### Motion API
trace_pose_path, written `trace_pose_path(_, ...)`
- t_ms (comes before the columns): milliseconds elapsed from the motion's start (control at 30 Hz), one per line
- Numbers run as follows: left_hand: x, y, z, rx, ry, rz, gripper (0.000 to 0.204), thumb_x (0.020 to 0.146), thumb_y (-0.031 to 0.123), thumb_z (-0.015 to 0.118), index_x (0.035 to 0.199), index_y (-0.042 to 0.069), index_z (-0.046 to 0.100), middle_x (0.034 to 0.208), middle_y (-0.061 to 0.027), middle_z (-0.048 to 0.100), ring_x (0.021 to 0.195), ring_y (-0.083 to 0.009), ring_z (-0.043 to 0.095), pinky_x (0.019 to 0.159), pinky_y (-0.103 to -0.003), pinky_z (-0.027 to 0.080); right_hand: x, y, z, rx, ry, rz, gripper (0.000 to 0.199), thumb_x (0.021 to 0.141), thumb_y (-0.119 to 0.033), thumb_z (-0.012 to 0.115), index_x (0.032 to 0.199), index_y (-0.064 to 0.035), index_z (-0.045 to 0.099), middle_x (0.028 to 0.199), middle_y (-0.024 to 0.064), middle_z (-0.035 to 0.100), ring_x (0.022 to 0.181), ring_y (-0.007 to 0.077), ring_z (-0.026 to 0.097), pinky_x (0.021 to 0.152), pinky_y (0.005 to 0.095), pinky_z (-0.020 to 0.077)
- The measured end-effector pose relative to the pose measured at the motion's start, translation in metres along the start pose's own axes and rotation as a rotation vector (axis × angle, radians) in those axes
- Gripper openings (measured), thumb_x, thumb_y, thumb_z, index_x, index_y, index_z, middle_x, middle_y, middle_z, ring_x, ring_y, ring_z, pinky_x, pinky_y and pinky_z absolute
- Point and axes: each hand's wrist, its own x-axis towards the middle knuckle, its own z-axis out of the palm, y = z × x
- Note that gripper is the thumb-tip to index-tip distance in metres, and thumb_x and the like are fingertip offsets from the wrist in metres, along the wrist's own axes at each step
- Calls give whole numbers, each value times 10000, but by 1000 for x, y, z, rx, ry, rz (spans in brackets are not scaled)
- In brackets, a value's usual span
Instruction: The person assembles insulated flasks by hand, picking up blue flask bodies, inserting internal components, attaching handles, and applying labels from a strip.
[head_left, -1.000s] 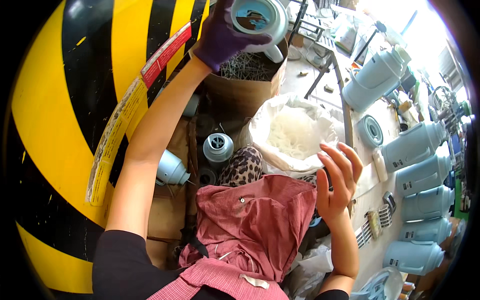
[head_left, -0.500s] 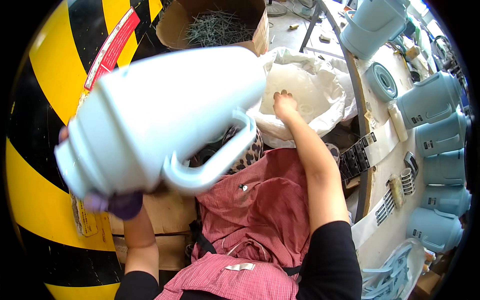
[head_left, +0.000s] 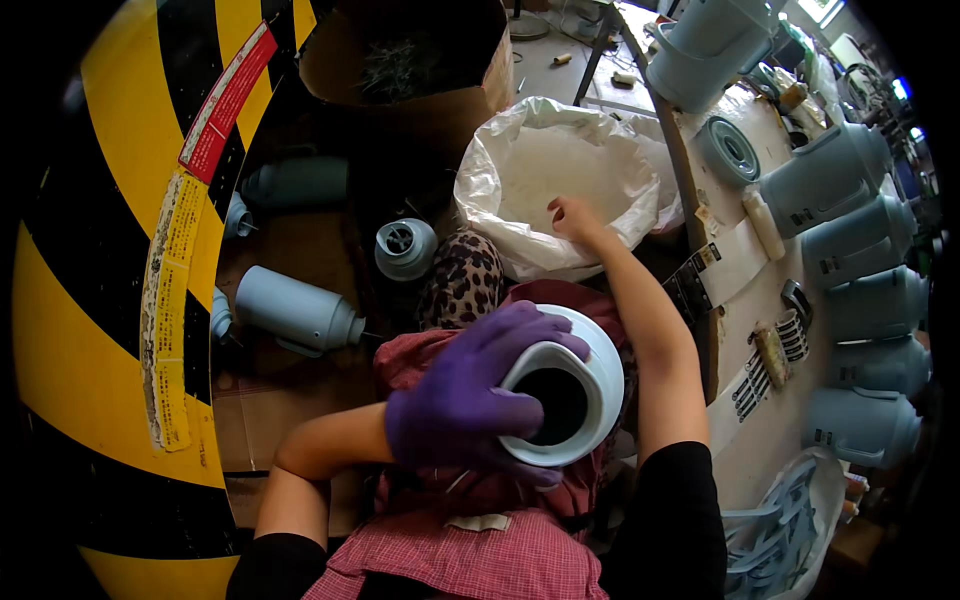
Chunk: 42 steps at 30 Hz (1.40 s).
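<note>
Flask [head_left: 602,385], sideways before, now mouth-up in gloved left hand [head_left: 458,392].

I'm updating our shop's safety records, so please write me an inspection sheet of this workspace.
Surface: pale worktop at right, bearing a row of flasks and a round part.
Job's things: held flask, light blue, open mouth toward the camera; open white bag.
Clutter: label strip, bagged light-blue strips, a lying flask at left.
Hands: left hand, purple-gloved, grips the held flask; right hand, bare, at the bag's opening.
Cables: none clearly identifiable.
Surroundings: yellow-and-black striped panel at left; cardboard box ahead.
</note>
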Motion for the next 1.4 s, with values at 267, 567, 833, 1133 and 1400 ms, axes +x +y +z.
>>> trace_pose_path(267, -43, -20, 38, -74, 442, 135, 856, 835, 661, 697, 1413, 84, 439, 1374, -310, 519, 1269, -451, 525, 1117, -609, 323, 7, -8, -22, 178, 80, 108, 239, 794, -77, 695, 1019, -15, 745, 894, 147, 742, 767, 275, 717, 732, 386, 573)
trace_pose_path(567, -58, -22, -39, 33, 424, 27, 575, 990, 452, 557, 1358, 15, 496, 1328, -234, 552, 1239, -387, 537, 1130, -593, 336, -83, -150, -159, 877, -42, 77, 304, 995, -253, 630, 1130, 16, 674, 1004, 109, 718, 898, 166, 706, 816, 276, 567)
trace_pose_path(833, 16, 21, -54, 1016, 118, 193, 255, 699, 260, 822, 888, 237, 653, 1375, -72, 595, 1322, -414, 488, 1170, -579, 265, -225, -331, -236, 696, -84, -335, 443, 706, 86, 783, 1089, 6, 574, 1116, 125, 596, 825, 100, 614, 685, 219, 499)
trace_pose_path(1133, -28, 31, -14, 408, 59, 30, 247, 808, 349, 726, 844, 131, 616, 1394, -176, 584, 1436, -442, 364, 1176, -649, 178, -261, -317, -187, 515, -1, -123, 395, 717, -11, 624, 1107, -25, 688, 1036, 88, 639, 1033, 238, 592, 851, 329, 483)
trace_pose_path(1400, -34, 37, -2, 551, 80, 5, 371, 900, 369, 602, 678, 73, 612, 1375, -177, 601, 1369, -467, 446, 1157, -692, 154, -262, -317, -187, 458, -140, -210, 370, 670, -37, 625, 1038, -21, 649, 1033, 104, 609, 1068, 306, 555, 971, 389, 438)
